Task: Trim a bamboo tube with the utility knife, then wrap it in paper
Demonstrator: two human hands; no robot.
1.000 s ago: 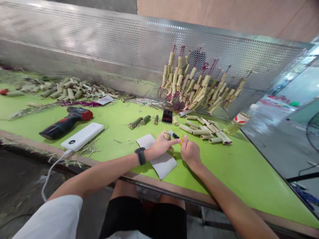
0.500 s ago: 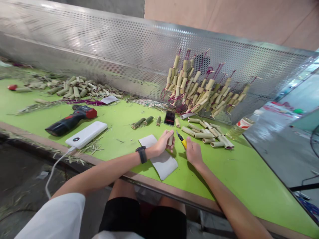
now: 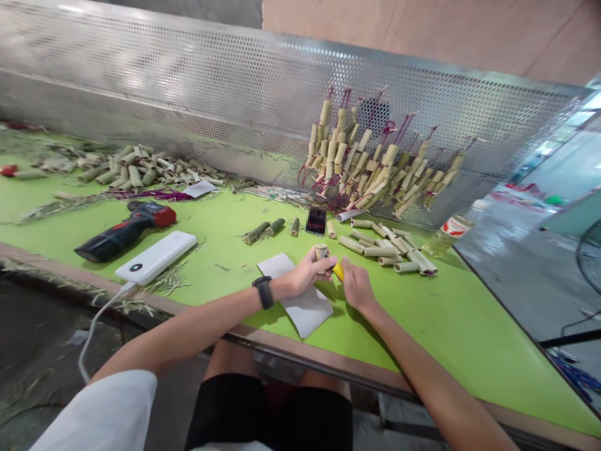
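Note:
My left hand grips a short bamboo piece, its open end tipped up, above a sheet of white paper on the green table. A yellow utility knife is in my right hand, its front end right against the bamboo. Where exactly the blade sits is hidden by my left thumb and the piece. Just beyond my hands stand or lie a few bamboo pieces and a small dark-screened device.
Bamboo pieces strung on purple cord lean on a perforated metal panel. A bottle of yellowish liquid stands at the right. On the left lie a cordless drill, a white power bank with its cable, and a bamboo heap.
The knife in my right hand has moved left, from beside the bamboo piece up against it. My left hand has tilted the piece so its end shows. The view has shifted slightly.

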